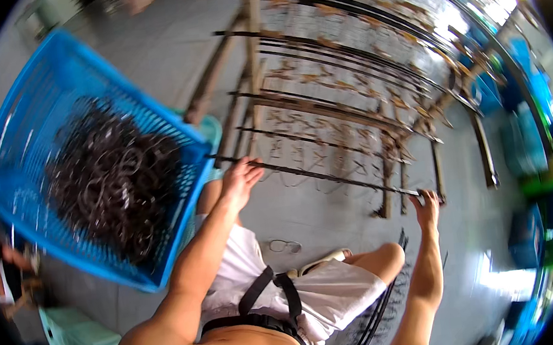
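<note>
A long, thin dark rod (330, 176) spans the space in front of me, its right end lower than its left. My left hand (242, 179) is closed on it near the left end, beside the blue basket. At the far end, my right hand (427, 206) pinches the rod between thumb and fingers. Beyond it stands a wooden rack (252, 15) with several dark rods laid across it in rows. Small pale and brownish loops (301, 150) hang from these rods. The blue plastic basket (53, 61) holds a heap of dark, shiny rings (117, 174).
One thin ring (285, 245) lies on the grey floor near my legs. Several dark rods (377, 319) lie to the right of my leg. A pale green crate (83, 344) stands at lower left, a teal basin (211, 132) behind the basket. Blue bins (525, 235) line the right side.
</note>
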Demonstrator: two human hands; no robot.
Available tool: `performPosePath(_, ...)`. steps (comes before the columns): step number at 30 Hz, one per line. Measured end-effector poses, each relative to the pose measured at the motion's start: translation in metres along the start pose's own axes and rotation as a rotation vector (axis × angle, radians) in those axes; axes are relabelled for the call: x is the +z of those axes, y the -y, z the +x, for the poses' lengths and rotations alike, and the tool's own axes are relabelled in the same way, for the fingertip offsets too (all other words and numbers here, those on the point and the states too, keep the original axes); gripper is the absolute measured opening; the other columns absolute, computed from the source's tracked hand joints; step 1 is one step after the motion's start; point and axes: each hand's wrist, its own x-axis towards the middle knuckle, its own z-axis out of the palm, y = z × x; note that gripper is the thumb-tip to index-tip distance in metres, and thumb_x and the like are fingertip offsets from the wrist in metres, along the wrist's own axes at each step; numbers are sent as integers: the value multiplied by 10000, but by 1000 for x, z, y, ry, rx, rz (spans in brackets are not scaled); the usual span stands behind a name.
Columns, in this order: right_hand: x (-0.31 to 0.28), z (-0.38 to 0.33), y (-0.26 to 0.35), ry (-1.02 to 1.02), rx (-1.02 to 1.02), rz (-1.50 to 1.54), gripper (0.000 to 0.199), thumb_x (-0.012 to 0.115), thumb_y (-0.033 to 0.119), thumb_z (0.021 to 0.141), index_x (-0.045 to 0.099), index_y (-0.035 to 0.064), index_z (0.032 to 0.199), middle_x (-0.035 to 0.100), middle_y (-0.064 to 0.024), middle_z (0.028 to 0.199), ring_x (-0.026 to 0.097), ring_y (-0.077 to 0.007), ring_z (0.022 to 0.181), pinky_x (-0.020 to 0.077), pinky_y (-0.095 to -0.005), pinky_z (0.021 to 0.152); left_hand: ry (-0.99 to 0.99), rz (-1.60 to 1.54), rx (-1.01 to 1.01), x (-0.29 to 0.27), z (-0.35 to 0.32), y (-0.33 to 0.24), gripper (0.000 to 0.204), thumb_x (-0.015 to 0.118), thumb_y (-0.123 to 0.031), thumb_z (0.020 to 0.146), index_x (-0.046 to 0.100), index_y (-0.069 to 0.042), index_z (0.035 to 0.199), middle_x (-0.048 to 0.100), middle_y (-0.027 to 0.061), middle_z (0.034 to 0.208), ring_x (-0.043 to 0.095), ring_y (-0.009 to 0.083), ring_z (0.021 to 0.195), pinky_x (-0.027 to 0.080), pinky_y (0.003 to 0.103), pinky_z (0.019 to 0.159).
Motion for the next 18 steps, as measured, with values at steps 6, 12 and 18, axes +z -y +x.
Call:
performPosePath(6, 20, 5, 15, 15, 11, -133, 394, 703, 323, 743, 625, 59, 1026, 544, -125, 946, 479, -312, 974, 358, -430, 915, -44, -15, 7, -20, 8, 11, 202, 432, -244, 961, 550, -80, 961, 638, 79, 951, 614, 185, 855, 502, 351, 828)
performPosePath(12, 32, 0, 7, 50, 44, -105, 462, 674, 344, 784, 609, 35, 1122, 561, -135, 971, 495, -311, 953, 382, -404, 863, -24, -36, 32, -24, 9, 13, 184, 446, -257, 956, 532, -101, 909, 641, 80, 938, 613, 173, 816, 506, 335, 797)
performPosePath(18, 28, -17, 46, 72, 100, -226, 464, 601, 304, 841, 524, 80, 1240, 534, -150, 1022, 475, -319, 985, 356, -423, 899, -131, 6, 27, -33, -3, 0, 185, 440, -262, 962, 527, -115, 892, 638, 82, 938, 611, 165, 808, 519, 327, 782)
